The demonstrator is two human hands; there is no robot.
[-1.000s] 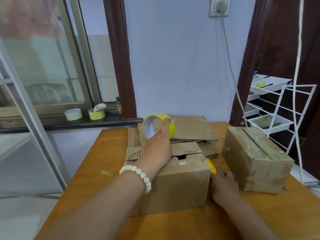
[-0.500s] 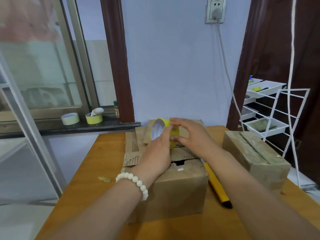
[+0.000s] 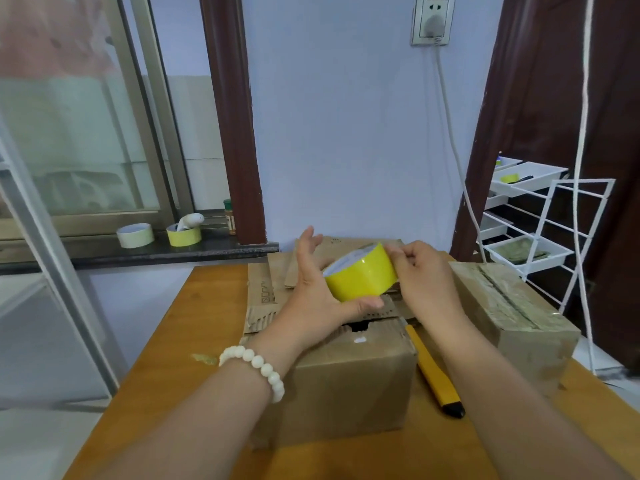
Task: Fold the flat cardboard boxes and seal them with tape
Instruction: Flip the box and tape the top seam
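Gripping the tape roll, the left hand has turned it broadside; the right hand pinches its edge.

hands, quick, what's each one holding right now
Left hand: holds the yellow tape roll, thumb under it.
Right hand: pinches the same roll's right edge.

text: none legible | flat cardboard: dark printed marking, too blurred to read
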